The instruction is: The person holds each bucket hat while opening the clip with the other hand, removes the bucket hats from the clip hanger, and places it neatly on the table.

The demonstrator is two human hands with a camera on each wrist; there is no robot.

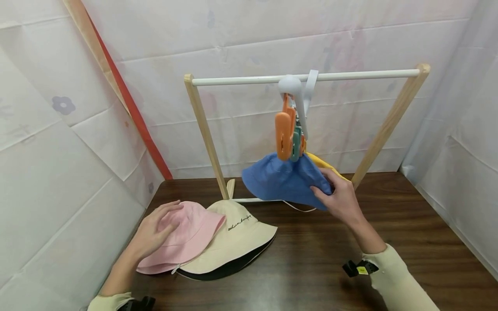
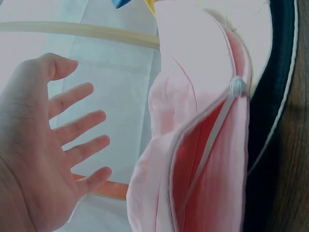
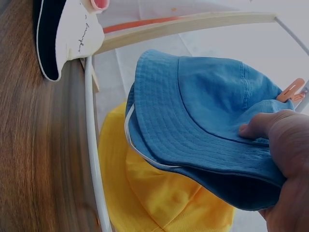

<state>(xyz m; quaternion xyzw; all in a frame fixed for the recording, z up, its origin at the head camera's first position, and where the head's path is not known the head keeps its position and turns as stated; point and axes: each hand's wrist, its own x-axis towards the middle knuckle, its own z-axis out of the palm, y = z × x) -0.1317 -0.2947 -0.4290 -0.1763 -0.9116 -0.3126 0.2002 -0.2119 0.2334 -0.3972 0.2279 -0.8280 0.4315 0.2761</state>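
1. Right hand (image 1: 341,199) pinches the blue hat (image 1: 274,179) by its side, thumb on the outer face, other fingers mostly hidden.
2. Blue hat hangs beneath an orange clip (image 1: 283,136), below the rack's white rail (image 1: 241,80); yellow hat (image 3: 159,193) is behind.
3. Left hand (image 1: 151,231), fingers spread, is near the pink hat (image 1: 198,226).
4. Pink hat overlaps the cream hat (image 1: 237,239) on the table (image 1: 311,263).

This is a small draped booth; whether it stands in a home or a lab cannot be told. Creased white sheeting with faded flower prints (image 1: 241,49) walls in 3 sides, along the left, far and right edges of the dark brown wood-grain surface (image 1: 311,263). A small pale-wood rack with white rods (image 1: 241,80) stands near the far edge.
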